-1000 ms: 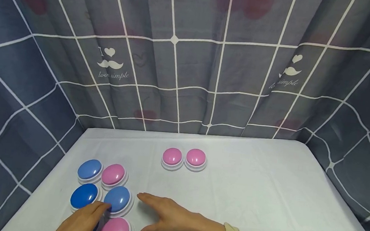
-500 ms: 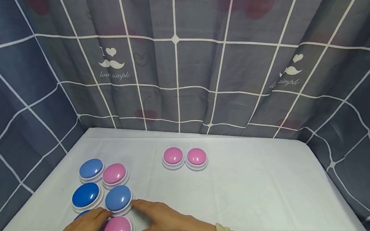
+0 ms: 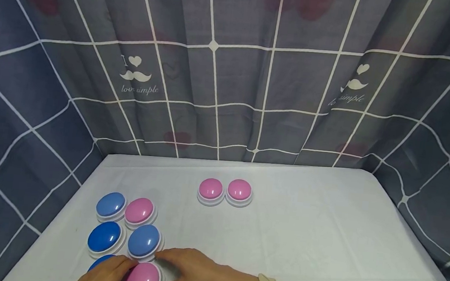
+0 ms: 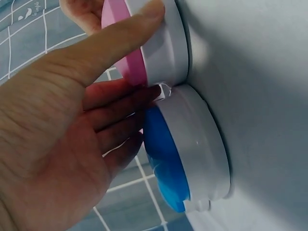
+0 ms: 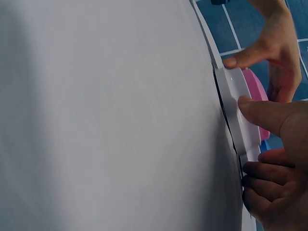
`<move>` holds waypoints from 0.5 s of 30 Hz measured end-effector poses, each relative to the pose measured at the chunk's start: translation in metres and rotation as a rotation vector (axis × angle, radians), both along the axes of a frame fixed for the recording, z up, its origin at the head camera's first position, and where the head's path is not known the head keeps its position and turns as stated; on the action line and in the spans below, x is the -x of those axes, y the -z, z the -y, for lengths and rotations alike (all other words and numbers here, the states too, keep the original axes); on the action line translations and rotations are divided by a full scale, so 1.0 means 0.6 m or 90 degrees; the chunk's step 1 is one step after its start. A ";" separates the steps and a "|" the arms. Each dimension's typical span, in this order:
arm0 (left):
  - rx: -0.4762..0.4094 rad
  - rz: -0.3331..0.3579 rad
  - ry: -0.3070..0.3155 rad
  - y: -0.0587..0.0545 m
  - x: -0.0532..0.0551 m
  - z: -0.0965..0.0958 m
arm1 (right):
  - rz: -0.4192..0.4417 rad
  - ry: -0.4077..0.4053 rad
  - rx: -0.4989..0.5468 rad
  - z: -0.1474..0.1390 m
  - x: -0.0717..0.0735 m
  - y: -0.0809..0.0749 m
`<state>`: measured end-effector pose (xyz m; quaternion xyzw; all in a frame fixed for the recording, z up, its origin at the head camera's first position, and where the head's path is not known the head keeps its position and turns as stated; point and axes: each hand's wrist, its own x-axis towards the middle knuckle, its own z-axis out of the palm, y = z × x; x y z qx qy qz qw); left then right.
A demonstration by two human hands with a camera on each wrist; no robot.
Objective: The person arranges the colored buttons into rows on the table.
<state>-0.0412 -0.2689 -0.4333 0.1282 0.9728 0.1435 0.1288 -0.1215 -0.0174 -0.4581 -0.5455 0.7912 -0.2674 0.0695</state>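
Note:
A pink push button with a white round base stands at the table's near left. My left hand grips it from the left; in the left wrist view its thumb lies on the white base and its fingertips reach between this button and a dark blue button. From the other side my right hand holds the same button, thumb on the base in the right wrist view, fingers curled at its far side. Just beyond stands a light blue button, close to the right fingertips.
Another dark blue button, a light blue button and a pink button stand farther back on the left. Two pink buttons sit side by side at the back. Grey checked curtains border the white table.
My right hand has moved left and nearer, from apart to touching the near pink button. My left hand has shifted slightly right, showing more of the dark blue button behind it.

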 end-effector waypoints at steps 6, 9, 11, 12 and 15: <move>-0.009 -0.009 0.008 0.002 0.001 0.001 | 0.030 -0.028 0.002 0.006 -0.006 0.000; -0.005 -0.014 0.020 0.001 0.003 0.000 | 0.031 -0.026 -0.006 0.009 -0.008 -0.001; 0.000 -0.013 0.031 0.000 0.005 0.000 | 0.042 -0.020 -0.013 0.010 -0.010 -0.001; 0.002 -0.011 0.035 0.000 0.007 -0.001 | 0.044 -0.018 -0.014 0.011 -0.010 -0.001; 0.001 -0.007 0.046 -0.001 0.009 -0.002 | 0.055 -0.014 -0.016 0.011 -0.011 0.000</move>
